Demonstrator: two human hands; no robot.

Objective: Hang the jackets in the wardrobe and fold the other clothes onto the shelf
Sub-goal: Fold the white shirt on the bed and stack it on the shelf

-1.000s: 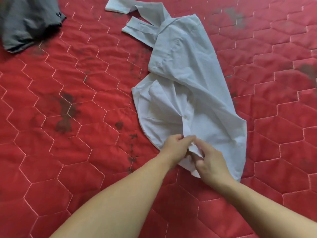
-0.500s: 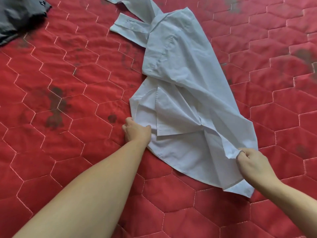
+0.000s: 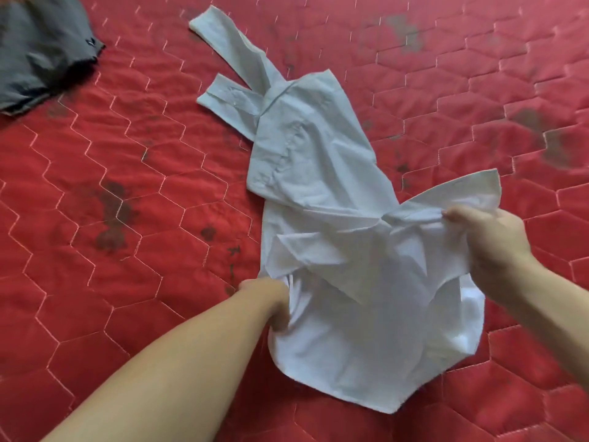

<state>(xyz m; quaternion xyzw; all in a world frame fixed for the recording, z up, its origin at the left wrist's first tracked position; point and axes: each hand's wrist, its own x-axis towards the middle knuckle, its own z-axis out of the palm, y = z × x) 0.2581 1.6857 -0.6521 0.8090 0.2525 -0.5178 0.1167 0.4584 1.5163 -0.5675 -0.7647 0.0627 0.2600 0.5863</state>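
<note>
Currently spreading white shirt point(image 3: 322, 186), lying crumpled on red quilted bedcover point(image 3: 95, 250) | left hand point(image 3: 271, 301) gripping its left hem edge | right hand point(image 3: 490, 240) pinching and lifting front panel | fabric probably light, limp, wrinkling easily; best grasped along hems and seams

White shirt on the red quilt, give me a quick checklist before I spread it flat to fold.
1. Right hand has a grip on the white shirt's front panel: ok.
2. Left hand holds the opposite edge: cannot tell, fingers hidden in the cloth.
3. Shirt lies flat: not ok, the lower half is bunched and creased.
4. Sleeves laid out straight: not ok, both trail off past the top.
5. Dark garment apart from the shirt: ok.
</note>
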